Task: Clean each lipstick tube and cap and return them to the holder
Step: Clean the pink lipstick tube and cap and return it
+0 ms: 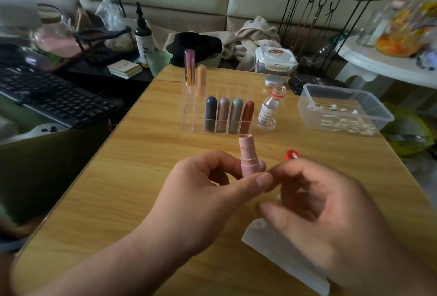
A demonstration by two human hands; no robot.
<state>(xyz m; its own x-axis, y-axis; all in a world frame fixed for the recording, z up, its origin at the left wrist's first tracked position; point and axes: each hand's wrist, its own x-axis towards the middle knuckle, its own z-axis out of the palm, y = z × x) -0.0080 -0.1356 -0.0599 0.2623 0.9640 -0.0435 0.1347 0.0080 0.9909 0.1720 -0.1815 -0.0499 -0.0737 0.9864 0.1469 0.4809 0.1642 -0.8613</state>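
My left hand [208, 189] grips an uncapped pink lipstick tube [248, 156] upright, with red smudges on its upper part. My right hand [326, 213] hovers beside it, fingers curled; whether it holds anything is hidden. A clear acrylic holder [189, 118] stands behind on the wooden table [106, 189]. Its front row holds dark grey, mauve, grey-green and rust-red lipsticks [229, 116]. Its back row holds a purple-gold lipstick [190, 67] and a peach one [201, 80]. No pink cap shows.
A small glass bottle [269, 109] stands open right of the holder, its red cap [292, 155] lying near my right hand. A plastic box of cotton swabs [343, 111] sits at right. White tissue [279, 253] lies under my right hand. A keyboard [54, 99] is at left.
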